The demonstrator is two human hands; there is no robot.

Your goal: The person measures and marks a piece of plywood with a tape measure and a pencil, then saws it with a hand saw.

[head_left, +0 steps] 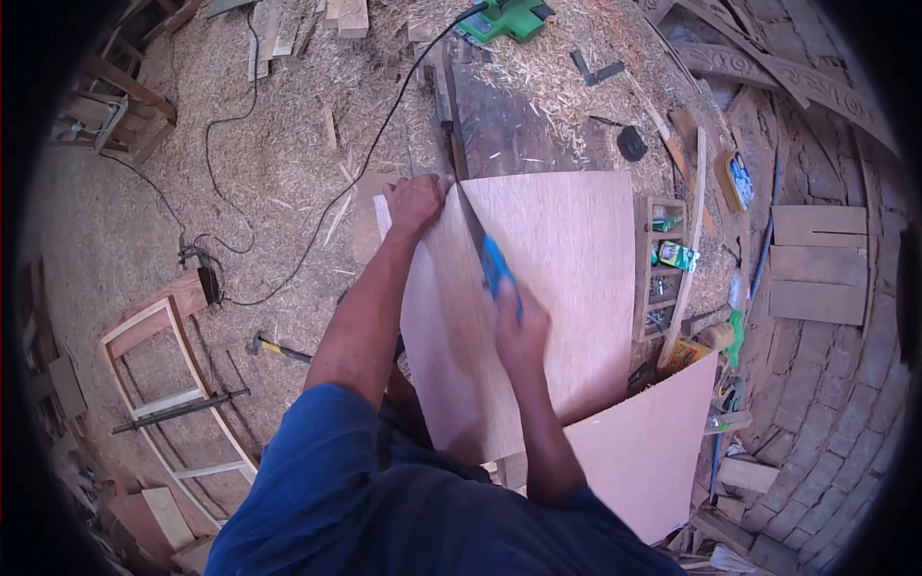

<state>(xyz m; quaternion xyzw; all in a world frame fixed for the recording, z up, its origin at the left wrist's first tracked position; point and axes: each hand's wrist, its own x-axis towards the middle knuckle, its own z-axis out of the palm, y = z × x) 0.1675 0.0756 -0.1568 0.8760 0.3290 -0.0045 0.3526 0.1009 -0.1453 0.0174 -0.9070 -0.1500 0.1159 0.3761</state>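
A handsaw with a blue handle (pixel 497 261) is gripped in my right hand (pixel 522 331), which is slightly blurred. Its narrow grey blade (pixel 470 209) points away from me and meets the far edge of a pale plywood sheet (pixel 567 259). Just left of the blade tip, my left hand (pixel 416 204) presses on the sheet's far left corner, fingers bent over the edge. The sheet lies over a dark wooden bench (pixel 509 120), and its left part curves downward.
A green power tool (pixel 509 17) with a black cord rests at the back. To the right are a compartmented wooden box (pixel 661 259), a tape measure (pixel 631 144) and another plywood piece (pixel 648 451). A hammer (pixel 279 349) and wooden frame (pixel 182 403) lie left, among shavings.
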